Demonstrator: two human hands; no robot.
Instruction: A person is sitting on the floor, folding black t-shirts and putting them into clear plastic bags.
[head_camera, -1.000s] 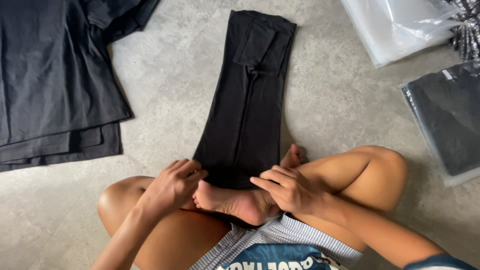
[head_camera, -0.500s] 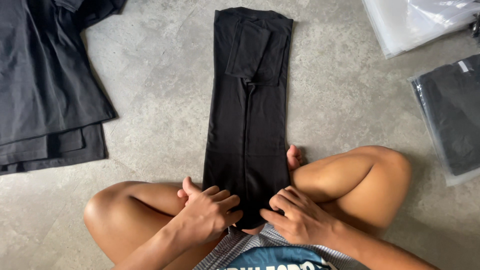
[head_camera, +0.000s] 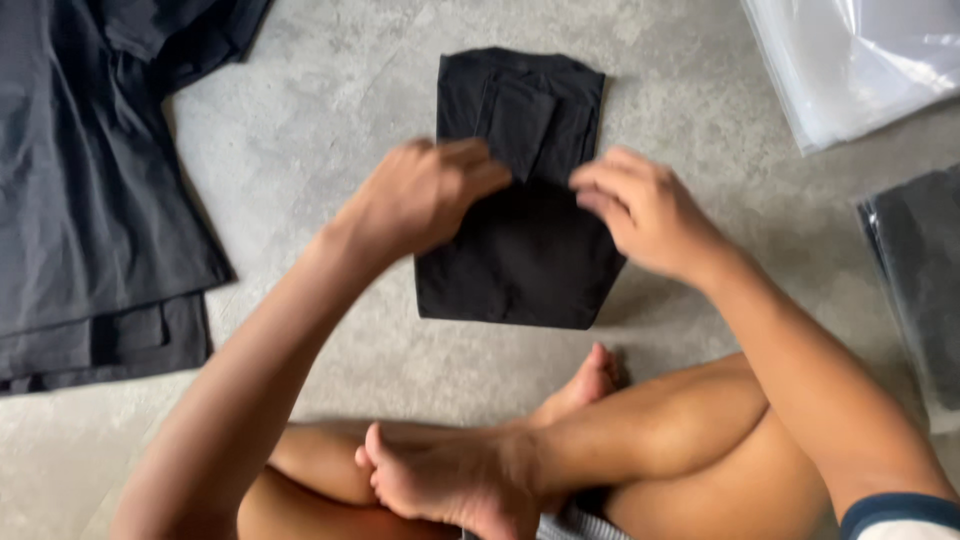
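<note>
Now the black garment (head_camera: 525, 255) lies folded shorter, both hands (head_camera: 425, 195) (head_camera: 645, 210) apart, apparently pressing its folded-over edge.

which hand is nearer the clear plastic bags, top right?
Right. The right hand rests on the folded black garment, on the side toward the plastic bags. The left hand is on the garment's far side.

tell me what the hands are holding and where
Both the left hand and right hand hold the folded black garment by its folded-over edge, at mid-length.

Bare arms, legs, feet; navy-banded white sleeve (head_camera: 895, 515).
</note>
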